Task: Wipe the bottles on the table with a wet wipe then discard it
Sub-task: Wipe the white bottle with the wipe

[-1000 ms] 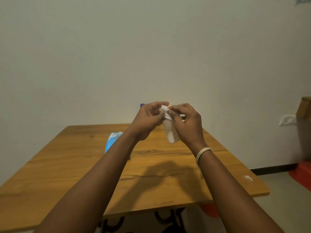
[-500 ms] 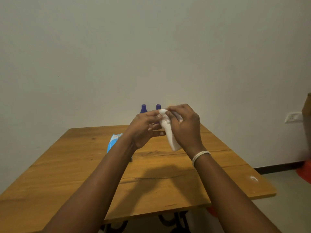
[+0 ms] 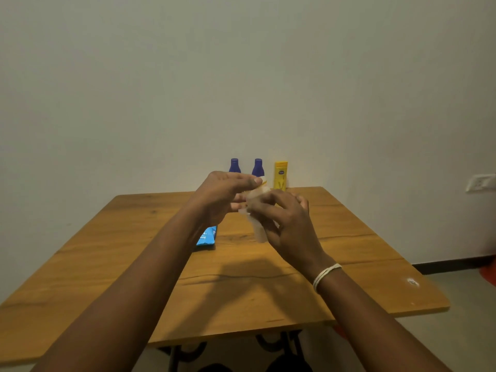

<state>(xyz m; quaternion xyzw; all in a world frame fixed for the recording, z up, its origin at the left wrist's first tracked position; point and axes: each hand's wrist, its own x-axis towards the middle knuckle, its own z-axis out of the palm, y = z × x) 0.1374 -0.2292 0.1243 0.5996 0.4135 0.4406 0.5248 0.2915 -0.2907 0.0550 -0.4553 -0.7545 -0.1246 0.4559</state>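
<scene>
Bottles [image 3: 258, 167] on wooden table [image 3: 241, 291], pale wall [image 3: 241, 76].

The yellow bottle [image 3: 280, 175] now shows behind the lowered hands [image 3: 257, 208].

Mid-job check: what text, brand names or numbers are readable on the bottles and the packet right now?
None can be read.
yellow bottle: dark oval logo, too small.
blue wipes packet: white marks, blurred, partly behind the left hand.
two blue-capped bottles: labels hidden.
white bottle in right hand: nothing visible.
</scene>
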